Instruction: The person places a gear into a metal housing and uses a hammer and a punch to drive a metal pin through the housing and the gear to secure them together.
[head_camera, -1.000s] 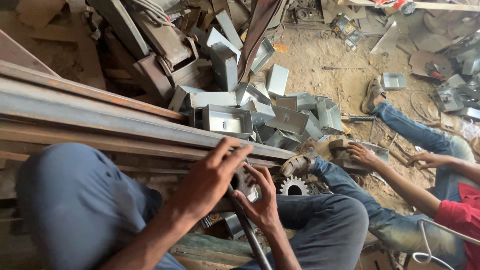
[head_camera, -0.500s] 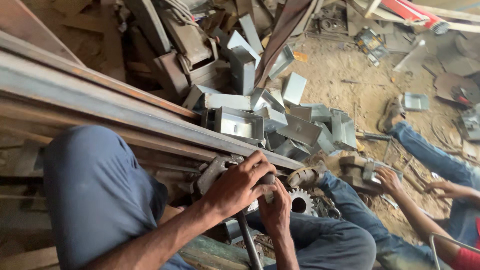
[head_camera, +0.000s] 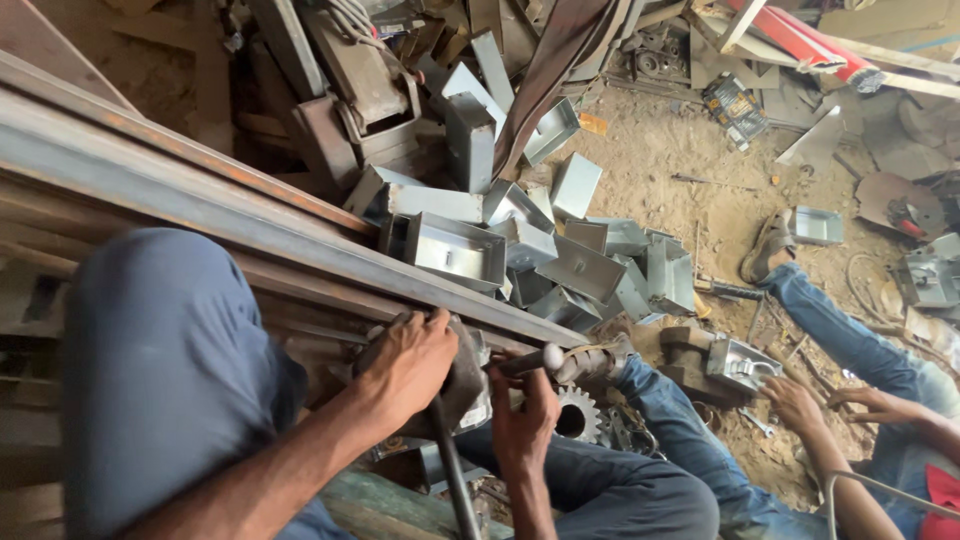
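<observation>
The metal part (head_camera: 462, 385), a dull grey piece sitting in a small press-like rig just below the long rusty steel rails (head_camera: 250, 225), lies under the left hand (head_camera: 405, 365); that hand caps it from above, fingers (head_camera: 432, 325) curled and pressed together over its top edge, so it is gripped rather than merely touched; the right hand (head_camera: 520, 420) sits just beside it, fingers wrapped shut round a short dark handle (head_camera: 525, 362) whose rounded pale end points to the right; a dark rod (head_camera: 452, 475) runs down from under the left hand toward the bottom edge of the view; a toothed gear wheel (head_camera: 578, 415) lies just right of the right hand, partly hidden by the person's knee.

As a judgement, the step in hand looks like seating or steadying the piece in the rig while the handle is held ready; the next move would call for keeping the left-hand fingers off any closing faces and for a firm, even pull on the handle, though how the rig works cannot be told from here.

Beyond the rails lies a heap of folded grey sheet-metal boxes (head_camera: 455, 250) on the dirt floor (head_camera: 690, 170); another person's hand (head_camera: 795, 405) reaches toward a block-like tool (head_camera: 720, 362) at the lower right, well apart.
</observation>
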